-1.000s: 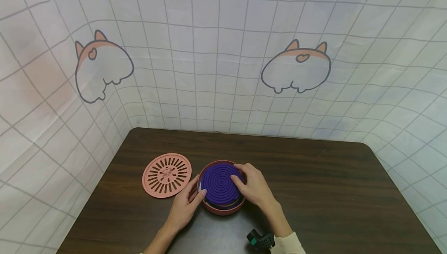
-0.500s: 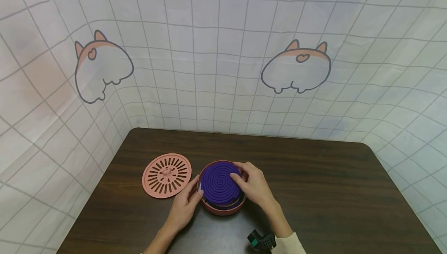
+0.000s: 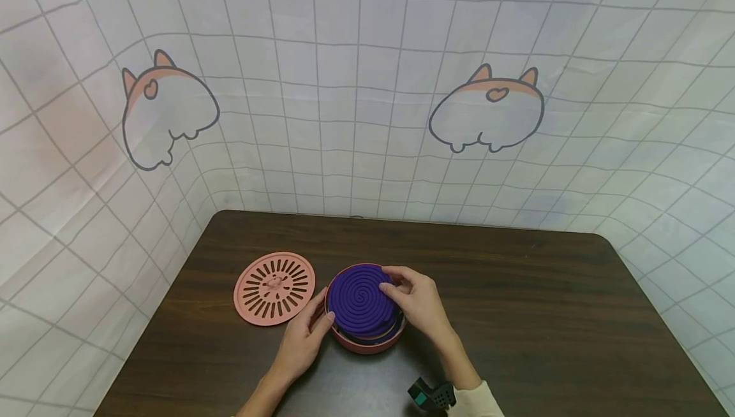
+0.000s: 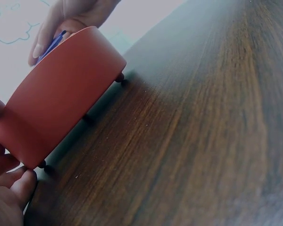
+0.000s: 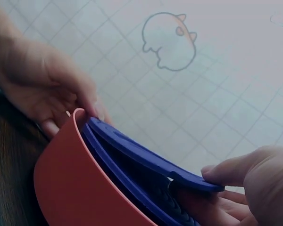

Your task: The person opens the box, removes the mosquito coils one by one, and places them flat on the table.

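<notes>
A purple spiral mosquito coil lies tilted over a round red-pink mosquito coil holder. My right hand pinches the coil's right edge between thumb on top and fingers beneath, raising that side. In the right wrist view, the far edge of the coil stays low by the holder's rim, and another purple coil sits below it inside. My left hand grips the holder's left side, thumb at the rim and fingers along the outer wall. Small feet under the holder show in the left wrist view.
A pink slotted lid lies flat on the dark wooden table, left of the holder. A grid-patterned curtain hangs behind and beside the table. A small black device is on the right wrist.
The purple coil has shifted slightly left and its right edge has risen a little with the right hand. The left hand and the holder have stayed nearly still.
</notes>
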The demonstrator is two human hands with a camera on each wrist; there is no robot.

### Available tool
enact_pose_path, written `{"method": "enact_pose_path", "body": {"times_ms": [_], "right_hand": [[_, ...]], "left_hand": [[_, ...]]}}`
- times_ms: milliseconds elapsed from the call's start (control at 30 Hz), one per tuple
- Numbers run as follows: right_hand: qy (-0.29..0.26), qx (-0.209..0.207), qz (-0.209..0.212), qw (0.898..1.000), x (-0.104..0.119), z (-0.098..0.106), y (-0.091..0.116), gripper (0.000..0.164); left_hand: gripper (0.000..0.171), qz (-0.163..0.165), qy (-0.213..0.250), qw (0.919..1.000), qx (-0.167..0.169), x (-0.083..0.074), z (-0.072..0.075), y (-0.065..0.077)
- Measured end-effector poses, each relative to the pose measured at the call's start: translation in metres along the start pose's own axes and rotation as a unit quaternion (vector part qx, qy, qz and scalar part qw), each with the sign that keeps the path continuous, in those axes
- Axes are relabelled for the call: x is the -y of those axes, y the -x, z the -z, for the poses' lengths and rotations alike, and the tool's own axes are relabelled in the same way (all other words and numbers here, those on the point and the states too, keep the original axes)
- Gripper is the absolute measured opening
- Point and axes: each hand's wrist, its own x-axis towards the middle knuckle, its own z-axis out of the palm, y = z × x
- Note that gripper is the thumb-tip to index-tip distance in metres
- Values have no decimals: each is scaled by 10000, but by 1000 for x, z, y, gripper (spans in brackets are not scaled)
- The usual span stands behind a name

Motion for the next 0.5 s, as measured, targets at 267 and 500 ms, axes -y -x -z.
{"method": "enact_pose_path", "body": {"times_ms": [267,500], "right_hand": [[-314,261,-75,9991,-2,2,-1,25],[-65,447,-44,9990,-3,3,-1,18]], "left_hand": [[56,36,-38,10000,0,-1,0,0],[56,25,-40,10000,1,-1,0,1]]}}
